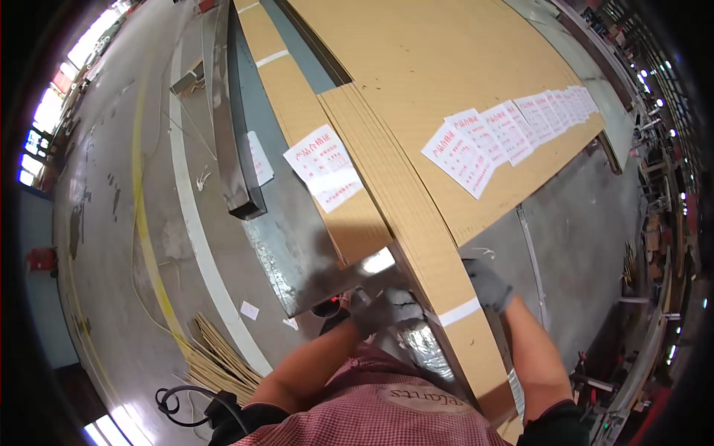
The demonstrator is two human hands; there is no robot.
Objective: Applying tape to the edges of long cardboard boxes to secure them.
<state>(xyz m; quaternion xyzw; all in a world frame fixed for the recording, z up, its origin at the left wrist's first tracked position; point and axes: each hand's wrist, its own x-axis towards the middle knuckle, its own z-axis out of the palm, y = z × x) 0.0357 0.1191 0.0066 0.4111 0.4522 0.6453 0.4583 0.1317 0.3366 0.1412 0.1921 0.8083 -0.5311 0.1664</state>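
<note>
A long, narrow cardboard-wrapped package (416, 223) runs from the upper middle down to my waist, with white tape round it. My left hand (383, 311), in a grey work glove, grips its left side beside crinkled clear plastic wrap (425, 349). On the opposite side my right hand (487, 286), also gloved, holds the right edge; its fingertips are partly hidden behind the cardboard. Left of the package lies a shorter cardboard strip (364, 241) with a white printed paper slip (325, 167) on it.
A large cardboard sheet (416, 89) on the right bears a fanned row of white paper slips (513, 130). A dark metal beam (227, 126) and a grey wrapped panel (286, 238) stand to the left. Thin strips (219, 360) lie bundled on the floor near a black cable (178, 409).
</note>
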